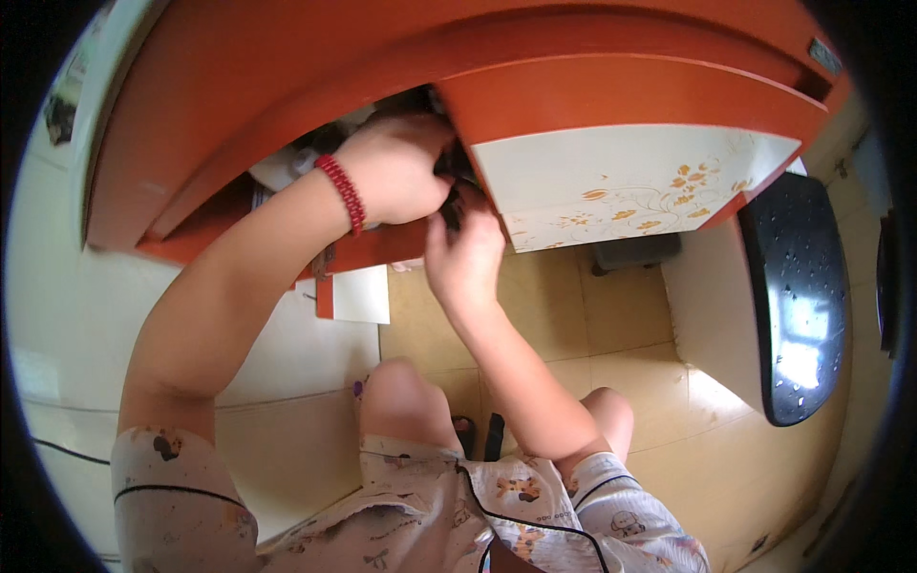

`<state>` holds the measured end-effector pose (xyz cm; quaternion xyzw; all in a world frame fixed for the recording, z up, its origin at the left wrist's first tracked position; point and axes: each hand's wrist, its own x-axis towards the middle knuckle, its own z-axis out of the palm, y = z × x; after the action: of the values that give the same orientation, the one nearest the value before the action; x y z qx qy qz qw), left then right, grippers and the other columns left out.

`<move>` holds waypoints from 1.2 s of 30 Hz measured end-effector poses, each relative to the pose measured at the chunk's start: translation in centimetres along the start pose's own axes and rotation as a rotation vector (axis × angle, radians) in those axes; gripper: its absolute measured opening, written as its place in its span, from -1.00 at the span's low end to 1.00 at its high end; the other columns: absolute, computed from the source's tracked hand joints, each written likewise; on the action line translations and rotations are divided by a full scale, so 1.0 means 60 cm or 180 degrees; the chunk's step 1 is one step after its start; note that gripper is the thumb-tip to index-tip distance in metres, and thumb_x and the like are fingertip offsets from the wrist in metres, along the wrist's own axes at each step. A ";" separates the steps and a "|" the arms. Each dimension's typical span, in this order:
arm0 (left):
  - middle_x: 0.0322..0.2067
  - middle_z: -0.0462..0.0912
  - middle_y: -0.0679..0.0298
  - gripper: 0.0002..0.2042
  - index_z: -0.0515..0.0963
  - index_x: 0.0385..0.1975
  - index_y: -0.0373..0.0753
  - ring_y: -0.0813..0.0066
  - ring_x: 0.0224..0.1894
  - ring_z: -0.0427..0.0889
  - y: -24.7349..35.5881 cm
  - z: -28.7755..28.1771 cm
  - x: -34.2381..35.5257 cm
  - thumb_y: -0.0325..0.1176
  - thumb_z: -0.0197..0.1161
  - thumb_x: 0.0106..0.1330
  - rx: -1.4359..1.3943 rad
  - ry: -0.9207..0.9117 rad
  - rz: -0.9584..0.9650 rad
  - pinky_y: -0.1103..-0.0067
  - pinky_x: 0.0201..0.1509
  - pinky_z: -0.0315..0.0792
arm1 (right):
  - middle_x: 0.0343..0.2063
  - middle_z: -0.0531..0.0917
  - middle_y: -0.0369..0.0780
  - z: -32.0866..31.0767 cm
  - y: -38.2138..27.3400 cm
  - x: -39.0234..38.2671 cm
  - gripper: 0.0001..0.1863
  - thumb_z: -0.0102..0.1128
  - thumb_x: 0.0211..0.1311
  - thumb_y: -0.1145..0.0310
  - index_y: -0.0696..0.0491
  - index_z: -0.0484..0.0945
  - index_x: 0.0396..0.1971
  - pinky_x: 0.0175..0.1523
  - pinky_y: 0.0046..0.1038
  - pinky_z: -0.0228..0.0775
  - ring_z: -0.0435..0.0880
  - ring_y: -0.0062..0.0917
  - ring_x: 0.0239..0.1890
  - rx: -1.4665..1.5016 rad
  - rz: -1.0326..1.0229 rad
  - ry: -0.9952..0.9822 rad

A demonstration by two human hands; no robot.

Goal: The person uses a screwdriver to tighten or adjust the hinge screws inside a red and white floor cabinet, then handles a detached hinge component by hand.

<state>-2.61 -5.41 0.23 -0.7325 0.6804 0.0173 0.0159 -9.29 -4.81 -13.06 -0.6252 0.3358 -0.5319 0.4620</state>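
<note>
My left hand (406, 164), a red beaded bracelet (341, 194) at its wrist, reaches into the open left part of an orange-red cabinet (315, 72). Its fingers curl inward by the middle divider and are mostly hidden. Just below and to the right, my right hand (470, 250) comes up to the same spot. Thumb and fingers bend around a small dark thing (453, 208) at the opening, too shadowed to name. The two hands nearly touch. Whitish items (287, 164) lie in the cabinet left of my left hand.
Right of the hands is a white cabinet door (611, 186) with orange flowers. An open door panel (358, 294) hangs below the opening. A white bin-like unit with a wet, glossy black top (795, 296) stands at the right. My knees are over yellowish floor tiles (544, 329).
</note>
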 end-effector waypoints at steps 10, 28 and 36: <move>-0.29 0.48 0.04 -0.76 0.43 -0.30 -0.27 0.15 -0.19 0.42 -0.068 -0.009 -0.006 -0.48 0.08 -0.05 -0.0556 -0.0841 0.0560 0.44 -0.14 0.32 | -0.28 0.45 0.08 -0.023 0.037 -0.012 -0.62 -0.03 -0.03 0.62 0.26 0.26 -0.11 -0.13 -0.32 0.29 0.44 -0.08 -0.24 -0.0095 -0.0523 -0.0888; -0.25 0.46 0.01 -0.69 0.40 -0.27 -0.34 0.13 -0.16 0.42 -0.043 0.000 0.009 -0.52 -0.02 -0.09 -0.0738 -0.0392 0.0794 0.43 -0.11 0.32 | -0.53 0.53 -0.07 0.004 -0.017 0.047 -0.83 0.06 0.01 0.49 0.23 0.35 -0.41 -0.33 -0.45 0.32 0.51 -0.32 -0.47 -0.0792 -0.0576 -0.0291; -0.29 0.46 -0.04 -0.70 0.38 -0.27 -0.35 0.08 -0.19 0.41 -0.054 0.001 0.003 -0.48 -0.03 -0.09 -0.0654 -0.0562 0.1074 0.40 -0.11 0.32 | -0.66 0.46 -0.07 -0.010 0.005 0.040 -0.84 0.10 -0.05 0.47 0.22 0.35 -0.48 -0.44 -0.47 0.30 0.48 -0.33 -0.58 -0.0959 -0.0759 -0.0397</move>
<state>0.67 -5.37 0.16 -0.6016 0.7840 0.1530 -0.0025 -9.34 -7.23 -12.48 -0.7543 0.3059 -0.4868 0.3168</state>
